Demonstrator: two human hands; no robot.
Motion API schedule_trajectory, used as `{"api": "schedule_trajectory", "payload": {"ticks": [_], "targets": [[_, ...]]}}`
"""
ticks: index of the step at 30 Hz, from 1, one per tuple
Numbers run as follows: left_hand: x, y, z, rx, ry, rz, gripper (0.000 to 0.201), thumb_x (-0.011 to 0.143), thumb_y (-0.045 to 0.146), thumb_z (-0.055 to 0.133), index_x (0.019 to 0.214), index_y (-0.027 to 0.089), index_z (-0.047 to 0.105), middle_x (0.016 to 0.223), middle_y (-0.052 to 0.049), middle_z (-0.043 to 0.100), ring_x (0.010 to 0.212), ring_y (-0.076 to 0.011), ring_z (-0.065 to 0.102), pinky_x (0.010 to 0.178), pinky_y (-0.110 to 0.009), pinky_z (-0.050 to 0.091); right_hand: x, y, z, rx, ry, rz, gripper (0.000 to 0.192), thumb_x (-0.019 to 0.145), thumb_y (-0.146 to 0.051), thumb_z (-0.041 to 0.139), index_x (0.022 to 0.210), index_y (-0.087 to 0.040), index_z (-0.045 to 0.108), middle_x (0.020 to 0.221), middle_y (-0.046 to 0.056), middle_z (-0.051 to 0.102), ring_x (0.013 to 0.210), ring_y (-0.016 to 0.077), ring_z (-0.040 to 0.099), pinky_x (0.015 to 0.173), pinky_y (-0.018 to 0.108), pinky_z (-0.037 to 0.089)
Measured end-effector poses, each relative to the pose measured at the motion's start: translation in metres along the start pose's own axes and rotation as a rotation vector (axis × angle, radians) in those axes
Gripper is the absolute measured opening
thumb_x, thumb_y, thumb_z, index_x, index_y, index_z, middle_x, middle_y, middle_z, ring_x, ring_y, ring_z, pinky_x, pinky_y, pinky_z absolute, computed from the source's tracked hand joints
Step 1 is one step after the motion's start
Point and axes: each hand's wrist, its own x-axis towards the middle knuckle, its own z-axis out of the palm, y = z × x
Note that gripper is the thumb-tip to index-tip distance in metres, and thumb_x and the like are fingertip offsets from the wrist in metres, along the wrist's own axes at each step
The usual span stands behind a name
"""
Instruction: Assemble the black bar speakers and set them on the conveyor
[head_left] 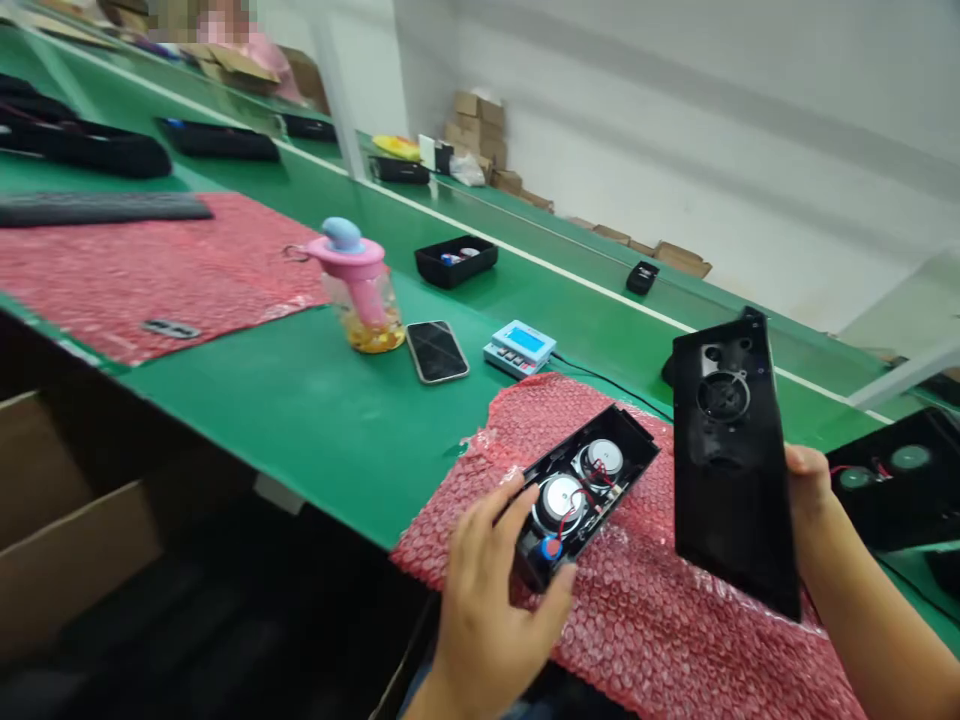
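My left hand (501,590) curves around the near end of a black speaker housing (628,440), thumb on one side and fingers on the other. The housing lies tilted on red bubble wrap (480,510). Inside it show two round silver speaker drivers, red wires and a blue round part near my thumb. Raised at the right, a long black speaker panel (731,500) with a round grille is held upright in my right hand (808,485). Most of that hand's fingers are hidden behind the panel.
Behind the bubble wrap are a light-blue meter (521,347) with a cable, a phone (437,352) and a pink-lidded bottle (367,300). A black housing (456,262) sits on the green conveyor belt. Another open speaker housing (896,480) is at the right. A person is at the far left.
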Motion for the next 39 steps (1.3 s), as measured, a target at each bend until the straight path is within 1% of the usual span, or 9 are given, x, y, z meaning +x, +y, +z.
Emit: {"api": "schedule_trajectory", "payload": {"ticks": [3,5,9,12,15,18,20,29,39], "targets": [[-0.024,0.004,0.009,0.044,0.121,0.018,0.087,0.069,0.033,0.072,0.14,0.01,0.028,0.133,-0.022,0.043,0.125,-0.0313,0.042,0.101,-0.047,0.04,0.016,-0.006,0.033,0.138,-0.209,0.03,0.075,0.054,-0.071,0.066,0.11,-0.021,0.057,0.088,0.008,0.066,0.079,0.0275,0.065,0.069,0.04,0.053],[-0.033,-0.002,0.015,0.011,0.123,-0.042,0.1,0.066,0.04,0.075,0.143,0.008,0.019,0.138,-0.025,0.036,0.129,-0.0339,0.037,0.103,-0.051,0.038,0.02,-0.013,0.045,0.044,-0.236,-0.03,0.082,0.053,-0.058,0.077,0.121,-0.02,0.05,0.097,0.008,0.064,0.085,0.0273,0.063,0.076,0.041,0.052],[-0.04,-0.021,0.023,-0.174,0.016,-0.204,0.108,0.066,0.047,0.074,0.145,0.014,0.009,0.141,-0.027,0.031,0.133,-0.0371,0.033,0.104,-0.06,0.033,0.024,-0.041,0.048,-0.618,-0.112,-0.387,0.101,0.053,-0.027,0.08,0.141,-0.025,0.03,0.127,0.011,0.046,0.114,0.0319,0.047,0.097,0.047,0.039],[-0.042,-0.027,0.029,-0.3,-0.004,-0.268,0.111,0.063,0.054,0.074,0.144,0.021,0.007,0.141,-0.024,0.032,0.133,-0.0367,0.034,0.104,-0.059,0.033,0.039,-0.063,0.049,-1.073,-0.281,-0.569,0.095,0.059,-0.007,0.064,0.143,-0.03,0.028,0.129,0.012,0.041,0.117,0.0311,0.043,0.097,0.047,0.038],[-0.042,-0.027,0.033,-0.373,0.034,-0.31,0.112,0.061,0.059,0.073,0.144,0.024,0.007,0.14,-0.022,0.033,0.132,-0.0362,0.036,0.104,-0.057,0.035,0.063,-0.07,0.061,-1.285,-0.521,-0.619,0.096,0.056,-0.003,0.06,0.143,-0.029,0.03,0.122,0.013,0.045,0.108,0.0301,0.047,0.09,0.046,0.041],[-0.043,-0.025,0.033,-0.378,0.037,-0.31,0.115,0.059,0.063,0.072,0.144,0.023,0.006,0.139,-0.022,0.033,0.132,-0.0377,0.035,0.104,-0.058,0.034,0.083,-0.063,0.075,-1.354,-0.698,-0.581,0.093,0.056,-0.007,0.064,0.142,-0.026,0.032,0.117,0.014,0.047,0.1,0.029,0.05,0.083,0.043,0.043],[-0.043,-0.025,0.032,-0.352,0.02,-0.308,0.117,0.057,0.066,0.071,0.144,0.022,0.007,0.139,-0.023,0.034,0.131,-0.0386,0.036,0.104,-0.059,0.034,0.09,-0.057,0.083,-1.397,-0.733,-0.557,0.09,0.057,-0.008,0.064,0.141,-0.024,0.035,0.114,0.014,0.048,0.097,0.0286,0.051,0.081,0.042,0.043],[-0.037,-0.022,0.026,-0.172,-0.012,-0.251,0.106,0.062,0.07,0.063,0.143,0.017,0.018,0.137,-0.021,0.038,0.128,-0.0363,0.039,0.103,-0.054,0.036,0.093,-0.055,0.086,-1.402,-0.742,-0.555,0.089,0.059,-0.012,0.065,0.14,-0.026,0.033,0.112,0.013,0.049,0.093,0.0284,0.05,0.078,0.043,0.041],[-0.04,-0.026,0.026,-0.249,-0.029,-0.297,0.098,0.068,0.056,0.064,0.144,0.02,0.014,0.135,-0.019,0.037,0.126,-0.0377,0.039,0.103,-0.057,0.035,0.098,-0.054,0.093,-1.418,-0.733,-0.56,0.088,0.057,-0.017,0.067,0.14,-0.023,0.035,0.107,0.014,0.049,0.09,0.0288,0.05,0.076,0.042,0.041]]}}
